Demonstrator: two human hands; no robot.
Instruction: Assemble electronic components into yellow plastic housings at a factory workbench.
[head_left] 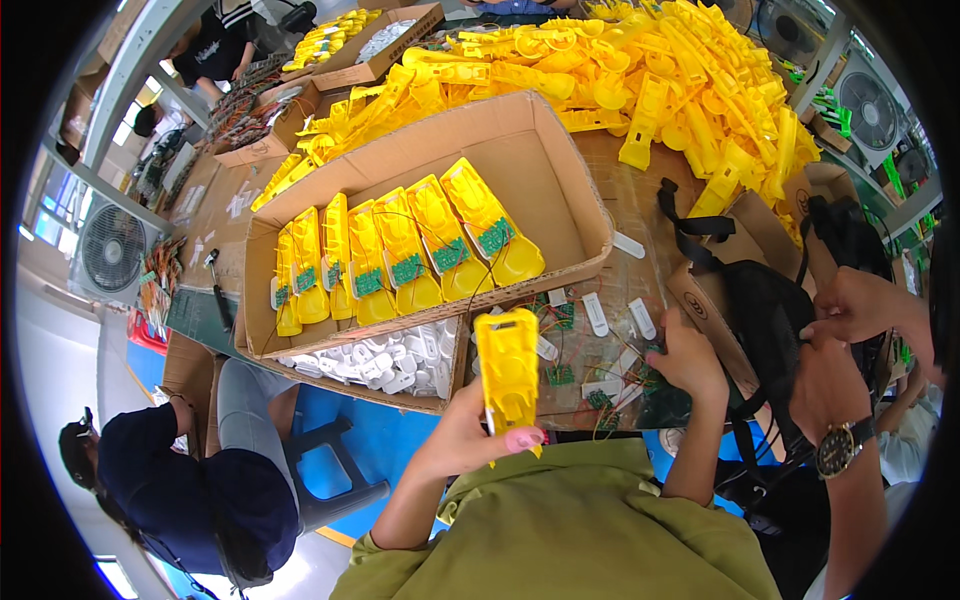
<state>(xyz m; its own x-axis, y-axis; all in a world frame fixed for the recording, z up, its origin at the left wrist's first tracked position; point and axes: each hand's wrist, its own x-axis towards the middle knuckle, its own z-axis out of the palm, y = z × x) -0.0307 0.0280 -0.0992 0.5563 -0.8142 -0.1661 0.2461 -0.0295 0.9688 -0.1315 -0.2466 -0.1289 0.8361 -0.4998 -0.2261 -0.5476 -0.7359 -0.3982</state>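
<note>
My left hand (470, 435) grips a yellow plastic shell (508, 368), held upright above the table's near edge. My right hand (688, 358) reaches onto the table and rests on a small pile of green circuit boards with thin wires (610, 392). A few white plastic pieces (595, 313) lie on the table just beyond that pile. A cardboard box (560, 180) in front of me holds a row of yellow shells fitted with green boards (400, 255).
A smaller cardboard tray of white plastic parts (385, 360) sits left of my left hand. A big heap of yellow shells (640, 75) fills the far table. Another person's hands with a wristwatch (835, 385) handle a black bag at right. A seated person (170, 480) is at lower left.
</note>
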